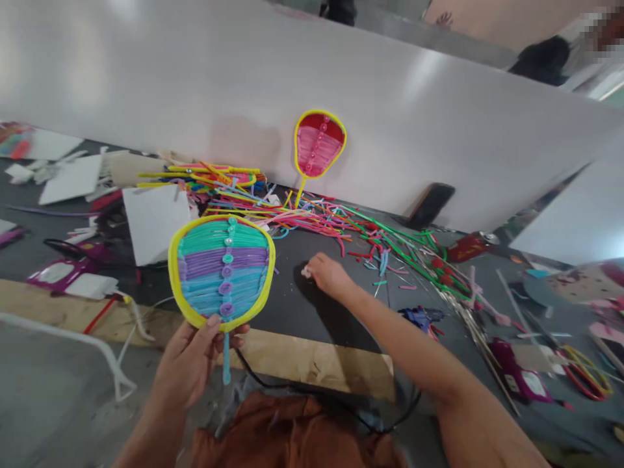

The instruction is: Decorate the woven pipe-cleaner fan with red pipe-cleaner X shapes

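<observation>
My left hand (195,357) is closed on a hand fan (248,260) made of pipe cleaners, gripping its lower rim with the thumb in front. The fan has a yellow rim, green, purple and blue bands, and a column of small round decorations down the middle. A short blue stem (227,364) hangs below it. Over the dark table, my right hand (331,276) has its fingers pinched on a small whitish piece (306,272); its kind is too small to tell. Farther back, a red and pink fan (319,143) with a yellow rim leans against the white panel.
Loose pipe cleaners (292,221) lie in a heap along the panel (195,78). At right are a blue glue gun (422,317), a red can (470,247), a black phone (431,205) and scissors (587,374). White boards (156,224) clutter the left; a black cable (292,388) crosses in front.
</observation>
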Tool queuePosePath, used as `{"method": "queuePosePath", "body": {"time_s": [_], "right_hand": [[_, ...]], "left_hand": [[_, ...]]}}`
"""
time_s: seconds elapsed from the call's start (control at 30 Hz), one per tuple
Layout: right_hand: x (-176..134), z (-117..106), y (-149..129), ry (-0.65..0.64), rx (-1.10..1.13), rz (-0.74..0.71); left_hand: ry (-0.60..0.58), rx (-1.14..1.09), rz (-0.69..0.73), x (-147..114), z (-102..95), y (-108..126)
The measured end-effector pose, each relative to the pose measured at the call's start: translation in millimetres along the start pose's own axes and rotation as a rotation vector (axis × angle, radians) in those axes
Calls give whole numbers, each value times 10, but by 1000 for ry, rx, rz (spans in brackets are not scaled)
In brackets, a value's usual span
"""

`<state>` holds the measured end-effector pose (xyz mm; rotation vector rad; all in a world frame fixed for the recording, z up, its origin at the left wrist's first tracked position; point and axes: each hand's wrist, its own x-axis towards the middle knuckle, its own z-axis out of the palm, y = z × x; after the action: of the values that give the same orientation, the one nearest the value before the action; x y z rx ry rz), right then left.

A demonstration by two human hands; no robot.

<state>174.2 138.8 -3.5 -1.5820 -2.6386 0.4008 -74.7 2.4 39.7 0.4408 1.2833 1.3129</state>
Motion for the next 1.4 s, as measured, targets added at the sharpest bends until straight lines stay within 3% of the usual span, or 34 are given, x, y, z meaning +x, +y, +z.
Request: {"method": "queuePosePath", "body": {"time_s": [0.1,0.17,0.27,0.4,0.5,0.6,0.77,0.87,0.93,1.17,1.4], "right_hand": [[456,-105,192,53,-12,91],[520,-120,226,88,-8,126],[265,-37,97,101,15,101],[-367,160,-250,46,76,-83],[-591,216,-398,-2,123,-203],[-324,133,-356,32,144,-187],[542,-36,-178,137,124,-3],[621,8,-200,133,138,-8],[426,85,-260,102,160,-66],[-688,261,-364,22,208,-265],[-1541,219,-46,24,182,-157]], "left_hand": [[15,3,-20,-55,-32,12],[29,-1,-22,-66,-63,11],[27,-14,2,-49,-106,12],[19,-31,35,-15,-127,30],[3,-35,50,-16,-117,38],[-10,-39,52,-40,-106,37],[41,-23,31,-106,-126,48],[55,-18,47,-124,-146,51],[46,-24,63,-113,-142,45],[-90,5,46,-31,-4,26],[-218,106,41,35,226,-33]]}}
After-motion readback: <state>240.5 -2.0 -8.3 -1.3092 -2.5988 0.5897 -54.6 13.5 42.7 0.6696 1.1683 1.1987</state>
